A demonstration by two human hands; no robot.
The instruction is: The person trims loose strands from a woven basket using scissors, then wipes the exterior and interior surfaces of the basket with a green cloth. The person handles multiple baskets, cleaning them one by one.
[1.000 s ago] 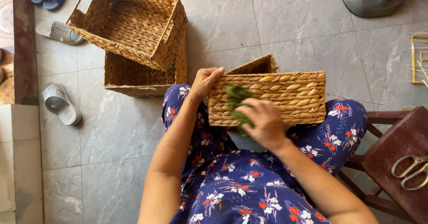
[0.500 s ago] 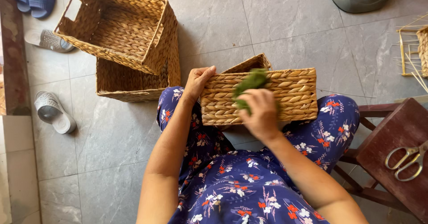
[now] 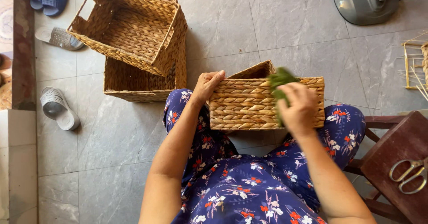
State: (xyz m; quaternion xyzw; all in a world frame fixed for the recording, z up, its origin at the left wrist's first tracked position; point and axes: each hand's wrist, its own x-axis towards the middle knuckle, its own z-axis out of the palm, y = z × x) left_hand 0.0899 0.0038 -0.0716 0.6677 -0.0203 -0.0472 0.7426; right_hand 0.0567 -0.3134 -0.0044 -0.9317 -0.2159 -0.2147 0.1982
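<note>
The rectangular tan basket of plaited straw [image 3: 249, 106] on the lap looks coarse, ribbed and matt. The small green pad [image 3: 280, 83] pressed to it looks soft and fibrous. Two larger woven straw baskets [image 3: 133, 37] show the same dry, rough weave. The grey floor tiles [image 3: 249, 23] look smooth stone with a faint sheen. The dark wooden stool [image 3: 392, 157] is dull; the metal scissors [image 3: 408, 175] gleam. The blue floral cloth [image 3: 249, 193] is thin and matt.

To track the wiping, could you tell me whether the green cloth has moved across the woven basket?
Yes: the green cloth moved rightward and up to the woven basket's top rim.
</note>
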